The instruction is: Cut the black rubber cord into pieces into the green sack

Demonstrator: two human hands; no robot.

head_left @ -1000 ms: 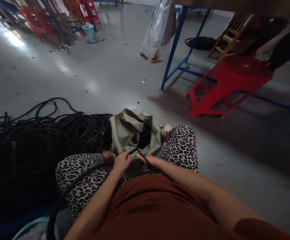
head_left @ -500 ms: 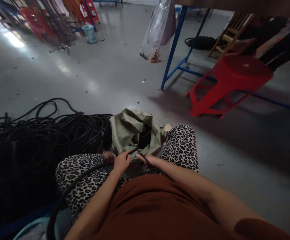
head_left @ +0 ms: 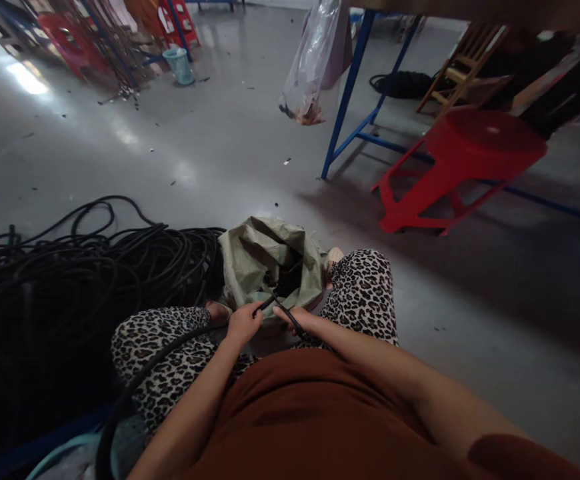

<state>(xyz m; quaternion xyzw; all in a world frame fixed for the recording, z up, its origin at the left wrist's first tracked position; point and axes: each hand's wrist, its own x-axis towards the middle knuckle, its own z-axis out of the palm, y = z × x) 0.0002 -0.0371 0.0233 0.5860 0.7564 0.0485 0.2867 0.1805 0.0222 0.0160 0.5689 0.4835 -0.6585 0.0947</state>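
Left hand (head_left: 244, 323) gripping black hose (head_left: 135, 380), right hand (head_left: 297, 320) alongside

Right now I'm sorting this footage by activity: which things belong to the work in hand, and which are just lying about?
In hand:
left hand and right hand, both gripping the thin black rubber hose
open green woven sack
big pile of coiled black hose

Lying about:
red plastic stool
hanging clear plastic bag
small pale blue basket
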